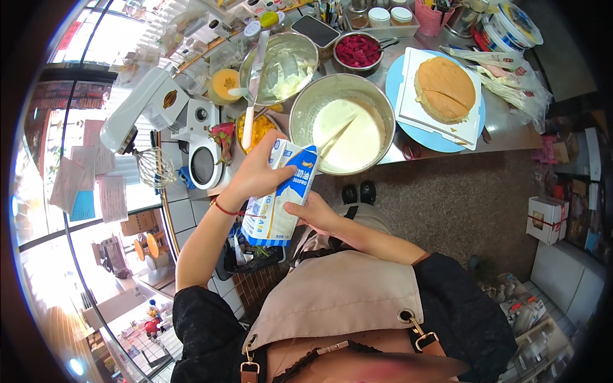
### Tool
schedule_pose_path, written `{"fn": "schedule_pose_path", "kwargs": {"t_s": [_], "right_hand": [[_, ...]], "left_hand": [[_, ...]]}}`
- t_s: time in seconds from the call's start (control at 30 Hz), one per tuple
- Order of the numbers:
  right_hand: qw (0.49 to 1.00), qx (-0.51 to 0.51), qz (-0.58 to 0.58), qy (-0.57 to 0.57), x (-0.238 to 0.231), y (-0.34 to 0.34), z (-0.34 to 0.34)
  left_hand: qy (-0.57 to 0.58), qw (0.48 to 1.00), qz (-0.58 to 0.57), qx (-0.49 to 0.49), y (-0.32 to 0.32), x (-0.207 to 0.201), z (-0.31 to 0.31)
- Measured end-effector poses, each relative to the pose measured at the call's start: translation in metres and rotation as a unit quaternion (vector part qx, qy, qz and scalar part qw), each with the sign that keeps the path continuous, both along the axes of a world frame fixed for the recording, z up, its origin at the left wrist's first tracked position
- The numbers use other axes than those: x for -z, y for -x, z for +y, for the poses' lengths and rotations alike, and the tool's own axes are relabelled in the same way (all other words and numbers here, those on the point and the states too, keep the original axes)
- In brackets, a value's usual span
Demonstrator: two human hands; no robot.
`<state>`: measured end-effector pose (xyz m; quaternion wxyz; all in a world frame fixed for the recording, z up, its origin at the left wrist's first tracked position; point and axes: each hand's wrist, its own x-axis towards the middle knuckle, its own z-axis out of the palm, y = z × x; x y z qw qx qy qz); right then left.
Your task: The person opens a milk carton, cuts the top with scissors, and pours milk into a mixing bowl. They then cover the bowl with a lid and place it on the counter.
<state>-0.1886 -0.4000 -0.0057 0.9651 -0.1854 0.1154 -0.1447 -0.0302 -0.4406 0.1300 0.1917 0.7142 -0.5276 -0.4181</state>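
L hand [258,169] & R hand [319,214] grasp carton [271,214] near bowl [301,121] at table [507,137] front edge, prob. pour prep, next needing steady tilt.

Blue and white on the carton [276,203], striped along the bottom, near-left of the silvery mixing bowl [338,85]; golden-tan on the cake [446,86], right of the bowl.

The left hand [263,171] is gripping the upper part of a blue-and-white carton [274,210], and the right hand [319,214] is holding its lower side; the carton's top is leaning toward a steel mixing bowl [306,115] of creamy white mixture [364,134]. On the desk [511,131], a round sponge cake [447,86] is resting on a white board [411,113] atop a blue disc [393,83]. A stand mixer [131,108] is standing at left, its whisk [155,168] hanging.
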Motion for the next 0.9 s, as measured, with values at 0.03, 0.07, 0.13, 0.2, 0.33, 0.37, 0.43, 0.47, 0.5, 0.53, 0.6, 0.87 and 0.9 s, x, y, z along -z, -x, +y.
{"fn": "schedule_pose_path", "kwargs": {"t_s": [0.03, 0.07, 0.13, 0.2, 0.33, 0.37, 0.43, 0.47, 0.5, 0.53, 0.6, 0.87, 0.9], "right_hand": [[1.000, 0.001, -0.001, 0.004, -0.001, 0.000, -0.002], [1.000, 0.004, 0.000, 0.012, -0.002, 0.000, -0.003], [1.000, 0.008, 0.003, 0.027, -0.004, 0.001, -0.005], [1.000, 0.013, -0.013, 0.023, -0.007, 0.001, -0.004], [1.000, 0.013, -0.018, 0.011, -0.010, 0.004, -0.005], [1.000, 0.018, -0.017, 0.009, -0.009, 0.003, -0.003], [0.999, 0.028, -0.015, 0.004, -0.007, 0.001, 0.000], [0.999, 0.030, -0.006, 0.011, -0.007, 0.001, 0.001], [0.999, 0.032, 0.002, 0.017, -0.007, 0.001, 0.001], [0.999, 0.035, 0.012, 0.024, -0.007, 0.001, 0.002], [0.998, 0.040, 0.028, 0.045, 0.000, 0.000, 0.004], [0.995, 0.046, 0.057, 0.061, -0.008, 0.002, -0.002], [0.996, 0.044, 0.057, 0.058, -0.009, 0.001, -0.001]], "left_hand": [[0.007, 1.000, 0.002, 0.001, 0.000, 0.001, 0.000], [0.005, 1.000, 0.005, 0.002, 0.000, 0.000, -0.001], [0.002, 1.000, 0.011, 0.002, 0.003, -0.005, -0.003], [0.005, 1.000, 0.007, 0.020, 0.006, -0.008, -0.005], [-0.003, 1.000, 0.004, 0.020, 0.003, -0.005, -0.007], [-0.002, 1.000, 0.004, 0.019, 0.002, -0.004, -0.007], [-0.002, 1.000, 0.005, 0.016, 0.000, -0.001, -0.006], [0.001, 1.000, 0.011, 0.015, -0.002, 0.000, -0.005], [0.005, 1.000, 0.017, 0.013, -0.004, 0.003, -0.003], [0.008, 1.000, 0.025, 0.012, -0.006, 0.006, -0.002], [0.021, 0.999, 0.032, 0.001, -0.009, 0.010, 0.002], [0.052, 0.997, 0.058, -0.007, -0.015, 0.018, 0.005], [0.044, 0.997, 0.056, 0.000, -0.016, 0.019, 0.003]]}}
